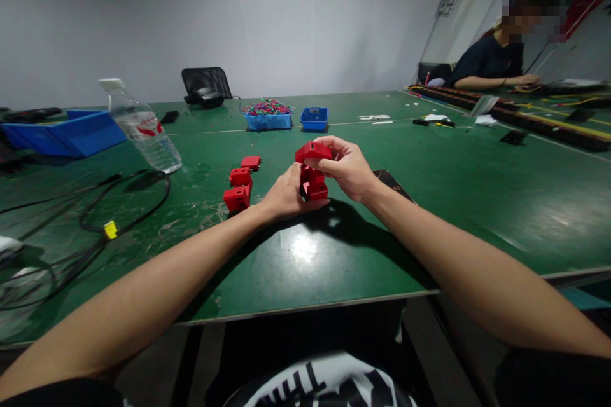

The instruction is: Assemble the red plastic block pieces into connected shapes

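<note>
Above the table, my right hand [351,168] is closed on a red plug-adapter-like block [312,151] with a small dark slot in its face. Just below it, my left hand [289,194] curls round the side of more red blocks [316,191], which sit at the table surface; its fingers are partly hidden behind them. Whether the upper block touches the lower ones I cannot tell. To the left of my left hand, several similar red blocks [237,198] stand in a row, and the farthest red block [251,163] shows small pins at its side.
On the green table [305,267] stand a blue bin of colourful small parts [268,121] and a small blue bin [314,119]. At left are a water bottle [147,130], a blue tray [71,133] and black cables [128,229]. A dark flat object [394,183] lies by my right forearm. A co-worker [496,60] sits far right.
</note>
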`<state>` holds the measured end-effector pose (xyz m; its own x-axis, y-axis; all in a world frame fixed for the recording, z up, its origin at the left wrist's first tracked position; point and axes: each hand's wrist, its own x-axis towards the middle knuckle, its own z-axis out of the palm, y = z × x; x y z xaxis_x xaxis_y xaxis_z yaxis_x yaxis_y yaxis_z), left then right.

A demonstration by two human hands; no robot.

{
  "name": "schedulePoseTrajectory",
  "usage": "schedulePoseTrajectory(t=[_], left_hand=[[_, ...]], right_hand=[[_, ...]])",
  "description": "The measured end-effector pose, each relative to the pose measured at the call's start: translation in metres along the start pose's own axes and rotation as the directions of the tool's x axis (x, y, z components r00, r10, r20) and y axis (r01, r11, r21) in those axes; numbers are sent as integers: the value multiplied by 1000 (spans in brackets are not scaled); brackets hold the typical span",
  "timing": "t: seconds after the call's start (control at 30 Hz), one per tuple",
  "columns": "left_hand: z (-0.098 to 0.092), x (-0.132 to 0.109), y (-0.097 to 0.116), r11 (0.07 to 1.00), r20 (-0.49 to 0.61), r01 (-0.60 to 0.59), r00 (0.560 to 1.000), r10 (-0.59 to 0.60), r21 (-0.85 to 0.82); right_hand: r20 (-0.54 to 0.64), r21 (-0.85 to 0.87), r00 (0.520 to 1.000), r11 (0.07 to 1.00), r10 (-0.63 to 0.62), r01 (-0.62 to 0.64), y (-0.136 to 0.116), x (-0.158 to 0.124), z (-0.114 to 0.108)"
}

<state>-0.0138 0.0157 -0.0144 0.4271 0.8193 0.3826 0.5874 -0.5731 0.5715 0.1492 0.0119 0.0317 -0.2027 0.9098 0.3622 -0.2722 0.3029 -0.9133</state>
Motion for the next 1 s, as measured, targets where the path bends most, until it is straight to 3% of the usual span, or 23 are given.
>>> schedulePoseTrajectory(t=[0.37, 0.53, 0.67, 0.9, 1.0], left_hand=[[1, 0, 0, 1000, -21, -19, 1000, 19, -3], [0, 0, 2, 1000, -2, 7, 1000, -7, 10], [1, 0, 1, 1000, -2, 8, 1000, -8, 2], [2, 0, -2, 1000, -10, -28, 1000, 28, -2], [3, 1, -4, 999, -27, -39, 999, 39, 9]], right_hand=[[8, -196, 990, 971, -141, 140, 2, 0, -2], [14, -121, 993, 986, -113, 114, 1, 0, 0], [22, -181, 983, 966, -182, 183, 2, 0, 1], [51, -470, 908, 792, -416, 389, 9, 1, -4], [48, -564, 875, 710, -481, 421, 10, 0, -5]])
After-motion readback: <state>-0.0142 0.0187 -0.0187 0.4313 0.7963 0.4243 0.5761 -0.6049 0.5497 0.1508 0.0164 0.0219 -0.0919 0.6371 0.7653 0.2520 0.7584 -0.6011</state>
